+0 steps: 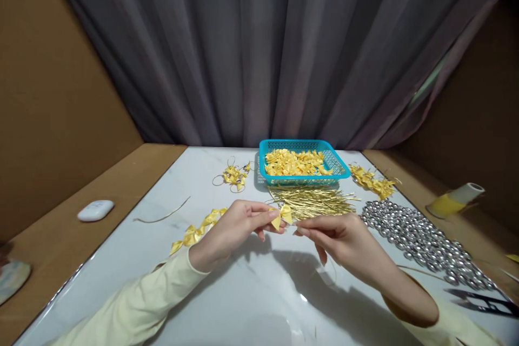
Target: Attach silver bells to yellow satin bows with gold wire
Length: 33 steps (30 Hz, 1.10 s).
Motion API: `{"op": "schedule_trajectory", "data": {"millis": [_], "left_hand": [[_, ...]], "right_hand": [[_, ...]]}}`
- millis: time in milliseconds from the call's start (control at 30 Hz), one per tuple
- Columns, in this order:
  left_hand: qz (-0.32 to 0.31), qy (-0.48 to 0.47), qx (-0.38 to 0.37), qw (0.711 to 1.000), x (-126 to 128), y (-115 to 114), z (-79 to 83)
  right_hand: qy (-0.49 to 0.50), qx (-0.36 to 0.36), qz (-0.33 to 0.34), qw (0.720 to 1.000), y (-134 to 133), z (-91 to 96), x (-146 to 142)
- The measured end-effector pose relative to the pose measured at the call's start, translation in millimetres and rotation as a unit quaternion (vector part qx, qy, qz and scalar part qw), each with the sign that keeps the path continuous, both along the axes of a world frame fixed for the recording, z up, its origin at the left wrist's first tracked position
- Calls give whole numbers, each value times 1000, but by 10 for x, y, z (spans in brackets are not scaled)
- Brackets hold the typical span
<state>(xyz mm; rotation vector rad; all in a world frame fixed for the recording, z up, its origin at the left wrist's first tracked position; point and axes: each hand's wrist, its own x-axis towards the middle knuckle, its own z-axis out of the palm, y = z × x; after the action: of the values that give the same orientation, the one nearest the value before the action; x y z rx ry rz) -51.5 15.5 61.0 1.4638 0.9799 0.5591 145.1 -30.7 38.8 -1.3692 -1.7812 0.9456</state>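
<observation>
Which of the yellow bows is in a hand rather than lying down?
The single yellow bow pinched by the left hand, with the right hand close beside it. The rest lie in the blue basket or on the table.

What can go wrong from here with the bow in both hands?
The yellow bow is pinched only lightly between the left hand and right hand; it may slip.
The right forearm lies beside the silver beads; a sweep might scatter them.
The scissors sit near that elbow.
</observation>
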Motion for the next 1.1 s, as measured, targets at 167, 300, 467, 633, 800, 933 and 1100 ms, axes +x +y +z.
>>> {"op": "schedule_trajectory", "data": {"millis": [167, 300, 467, 633, 800, 933, 1100], "left_hand": [[-9, -4, 1, 1000, 15, 5, -4], [-10, -14, 0, 1000, 26, 16, -30], [-15, -14, 1, 1000, 35, 16, -55], [-27, -5, 11, 1000, 43, -3, -28], [-43, 10, 18, 999, 56, -22, -3], [-58, 21, 23, 998, 54, -21, -8], [-65, 25, 19, 997, 51, -21, 2]], "right_hand": [[-1, 11, -6, 1000, 11, -59, 2], [-42, 40, 11, 998, -11, -72, 5], [-94, 54, 40, 993, -33, -61, -10], [-106, 61, 64, 990, -31, -56, -11], [-115, 57, 86, 988, -36, -67, 6], [-122, 57, 91, 987, -40, -73, 12], [-131, 59, 100, 985, -54, -65, 22]]}}
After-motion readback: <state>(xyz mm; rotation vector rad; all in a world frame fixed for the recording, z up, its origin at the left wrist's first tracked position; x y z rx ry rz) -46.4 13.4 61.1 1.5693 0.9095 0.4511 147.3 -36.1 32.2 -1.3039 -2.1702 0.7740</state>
